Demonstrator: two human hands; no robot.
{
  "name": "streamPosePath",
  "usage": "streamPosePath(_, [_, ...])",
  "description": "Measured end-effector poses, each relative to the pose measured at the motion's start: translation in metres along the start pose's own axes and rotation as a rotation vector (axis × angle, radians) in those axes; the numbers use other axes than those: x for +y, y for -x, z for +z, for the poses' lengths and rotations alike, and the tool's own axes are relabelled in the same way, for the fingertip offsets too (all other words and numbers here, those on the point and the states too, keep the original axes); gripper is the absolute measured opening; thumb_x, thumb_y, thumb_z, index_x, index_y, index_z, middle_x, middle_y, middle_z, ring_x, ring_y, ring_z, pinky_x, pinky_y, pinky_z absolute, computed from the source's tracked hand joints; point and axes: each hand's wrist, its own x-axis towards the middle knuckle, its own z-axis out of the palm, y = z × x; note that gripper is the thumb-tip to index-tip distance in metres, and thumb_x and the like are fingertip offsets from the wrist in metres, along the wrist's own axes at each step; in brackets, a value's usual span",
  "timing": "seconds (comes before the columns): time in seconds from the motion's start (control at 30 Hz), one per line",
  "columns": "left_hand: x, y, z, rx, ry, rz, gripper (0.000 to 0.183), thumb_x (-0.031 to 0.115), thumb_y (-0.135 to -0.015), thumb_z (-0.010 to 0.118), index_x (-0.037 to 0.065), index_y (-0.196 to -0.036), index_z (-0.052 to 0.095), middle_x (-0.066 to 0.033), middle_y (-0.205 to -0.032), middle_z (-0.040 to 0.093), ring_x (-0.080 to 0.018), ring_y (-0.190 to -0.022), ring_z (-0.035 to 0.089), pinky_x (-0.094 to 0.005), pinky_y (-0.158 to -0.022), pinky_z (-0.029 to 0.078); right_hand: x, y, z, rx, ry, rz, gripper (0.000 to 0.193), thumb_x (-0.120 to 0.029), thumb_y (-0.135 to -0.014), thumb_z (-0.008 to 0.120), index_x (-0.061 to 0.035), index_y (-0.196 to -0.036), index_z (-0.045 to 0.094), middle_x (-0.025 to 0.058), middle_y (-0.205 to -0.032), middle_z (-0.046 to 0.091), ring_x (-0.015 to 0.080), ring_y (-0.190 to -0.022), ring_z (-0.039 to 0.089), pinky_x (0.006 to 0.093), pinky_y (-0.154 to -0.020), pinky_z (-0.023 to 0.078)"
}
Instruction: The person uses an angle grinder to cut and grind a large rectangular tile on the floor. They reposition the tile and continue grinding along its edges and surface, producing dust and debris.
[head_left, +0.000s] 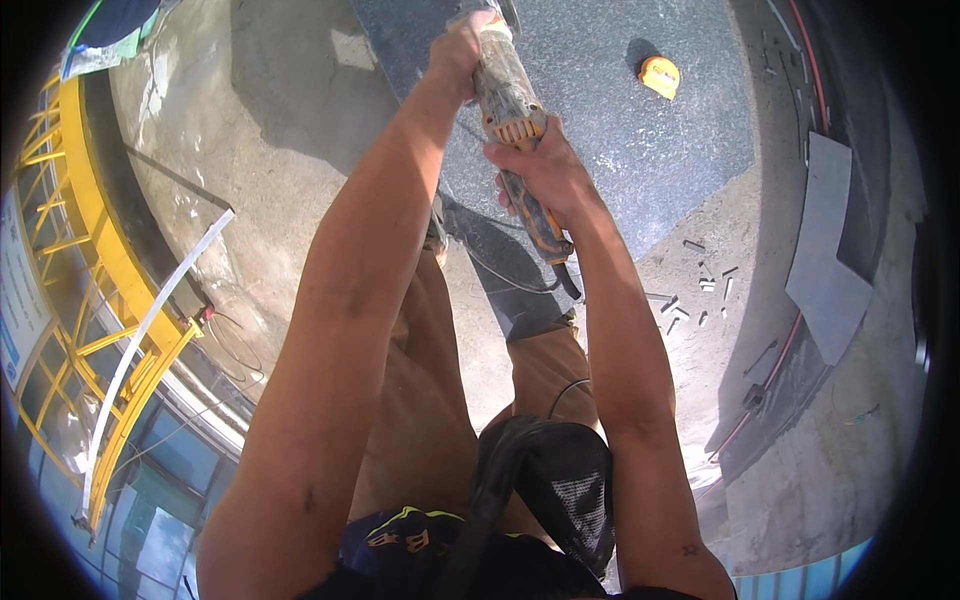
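Note:
Both my hands hold a worn grey and orange angle grinder (503, 85) over a dark grey speckled slab (630, 150). My left hand (458, 52) is closed around its front end, close to the top edge of the view. Farther back, my right hand (548, 168) wraps around the rear handle. A black power cord (568, 280) leaves the handle's end and runs low over the slab. The grinder's head is partly cut off at the top edge, so I cannot make out its disc. To the right on the slab lies a yellow tape measure (659, 76).
Several small offcuts (674, 308) lie on the concrete floor right of my legs. Farther right are a bent grey sheet (828, 250) and a red hose (810, 60). On the left stand a yellow metal lattice frame (110, 240) and a long pale strip (150, 325).

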Motion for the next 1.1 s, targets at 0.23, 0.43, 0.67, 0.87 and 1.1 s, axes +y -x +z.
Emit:
streamPosePath(0.23, [0.003,0.029,0.011,0.020,0.044,0.033,0.050,0.036,-0.093,0.077,-0.001,-0.125,0.068,-0.0149,-0.101,0.073,-0.0286,-0.082,0.074,-0.0475,-0.071,0.063,0.009,0.001,0.002,0.002,-0.061,-0.032,0.075,-0.019,-0.092,0.082,0.0073,-0.140,0.031,0.0163,-0.094,0.065,0.0206,-0.058,0.066,0.0349,-0.044,0.052])
streamPosePath(0.43, [-0.002,0.002,0.000,-0.003,0.039,0.030,0.051,0.037,-0.092,0.078,-0.001,-0.125,0.067,-0.0157,-0.101,0.073,-0.0289,-0.083,0.075,-0.0475,-0.071,0.063,0.005,-0.006,-0.001,-0.009,-0.019,-0.033,0.076,-0.019,-0.092,0.082,0.0082,-0.140,0.030,0.0167,-0.094,0.065,0.0207,-0.057,0.066,0.0350,-0.043,0.052])
streamPosePath(0.67, [-0.011,-0.045,-0.014,-0.101,0.081,0.099,0.045,0.038,-0.097,0.072,0.001,-0.122,0.069,-0.0137,-0.100,0.074,-0.0278,-0.085,0.075,-0.0472,-0.073,0.063,0.001,-0.024,0.001,-0.008,0.017,-0.053,0.080,-0.022,-0.092,0.082,0.0103,-0.141,0.027,0.0171,-0.089,0.068,0.0216,-0.058,0.069,0.0354,-0.045,0.053])
streamPosePath(0.87, [-0.001,-0.077,-0.018,-0.156,0.081,0.098,0.045,0.039,-0.097,0.071,0.002,-0.122,0.068,-0.0136,-0.101,0.074,-0.0278,-0.085,0.075,-0.0472,-0.073,0.063,-0.010,-0.035,0.000,-0.024,0.006,-0.082,0.080,-0.021,-0.093,0.082,0.0108,-0.140,0.026,0.0190,-0.088,0.067,0.0222,-0.058,0.069,0.0359,-0.044,0.053])
streamPosePath(1.1, [0.007,-0.091,-0.019,-0.181,0.076,0.082,0.045,0.039,-0.097,0.071,0.002,-0.122,0.068,-0.0136,-0.101,0.074,-0.0277,-0.085,0.075,-0.0472,-0.073,0.063,-0.018,-0.048,0.003,-0.017,-0.021,-0.046,0.080,-0.020,-0.094,0.081,0.0100,-0.140,0.023,0.0199,-0.087,0.066,0.0229,-0.057,0.068,0.0363,-0.042,0.053])
